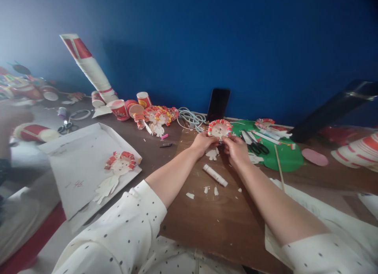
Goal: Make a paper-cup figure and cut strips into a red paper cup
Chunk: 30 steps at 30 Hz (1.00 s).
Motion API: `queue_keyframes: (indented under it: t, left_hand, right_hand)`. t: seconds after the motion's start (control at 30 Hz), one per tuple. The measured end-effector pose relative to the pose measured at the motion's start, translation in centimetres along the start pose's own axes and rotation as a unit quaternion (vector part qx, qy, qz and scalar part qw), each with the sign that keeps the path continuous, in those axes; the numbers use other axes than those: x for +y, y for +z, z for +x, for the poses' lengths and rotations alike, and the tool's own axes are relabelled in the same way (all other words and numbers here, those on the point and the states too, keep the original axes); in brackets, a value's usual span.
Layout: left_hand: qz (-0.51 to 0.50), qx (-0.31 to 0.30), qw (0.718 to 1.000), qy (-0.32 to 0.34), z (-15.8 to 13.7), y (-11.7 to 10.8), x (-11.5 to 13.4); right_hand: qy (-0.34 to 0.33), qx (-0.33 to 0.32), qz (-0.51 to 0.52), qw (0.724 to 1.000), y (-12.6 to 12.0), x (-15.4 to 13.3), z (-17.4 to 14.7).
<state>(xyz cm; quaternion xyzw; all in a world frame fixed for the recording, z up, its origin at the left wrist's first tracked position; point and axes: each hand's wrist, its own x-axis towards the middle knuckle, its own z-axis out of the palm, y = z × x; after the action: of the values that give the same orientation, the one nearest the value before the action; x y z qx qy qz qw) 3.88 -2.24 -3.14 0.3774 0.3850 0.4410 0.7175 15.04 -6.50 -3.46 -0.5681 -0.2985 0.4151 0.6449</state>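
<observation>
Both my hands hold a round paper lion face (219, 129) with a red-and-white ringed edge, upright above the brown table. My left hand (203, 142) pinches its lower left side. Its lower right edge is between the fingers of my right hand (237, 148). Just below the hands is a white paper body cutout (212, 154). Nearer to me lies a white glue stick (215, 175), with small paper scraps (206, 190) around it. Black-handled scissors (257, 147) rest right of my right hand, on a green sheet (285, 159).
A similar paper lion (120, 165) lies on a white board (73, 175) at left. Paper cups (118, 109) and more paper faces (161, 116) stand behind it. A phone (219, 104) leans on the blue wall beside a coiled cable (191, 118). Another person's blurred arm (12, 128) shows far left.
</observation>
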Motion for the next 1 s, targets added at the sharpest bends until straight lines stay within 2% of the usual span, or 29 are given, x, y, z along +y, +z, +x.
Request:
queue_keyframes:
  t: [0.3,0.73,1.0]
  left_hand:
    - [-0.018,0.014,1.000,0.006,0.34,-0.16,-0.27]
    - [-0.031,0.018,0.998,0.042,0.65,-0.24,-0.65]
    - [-0.014,0.046,0.997,0.064,0.32,-0.18,-0.30]
  right_hand:
    - [-0.015,0.030,-0.012,0.999,0.15,0.25,-0.05]
    - [-0.021,0.006,-0.034,0.999,0.06,0.15,-0.22]
    - [-0.025,-0.005,-0.079,0.997,0.06,-0.15,-0.53]
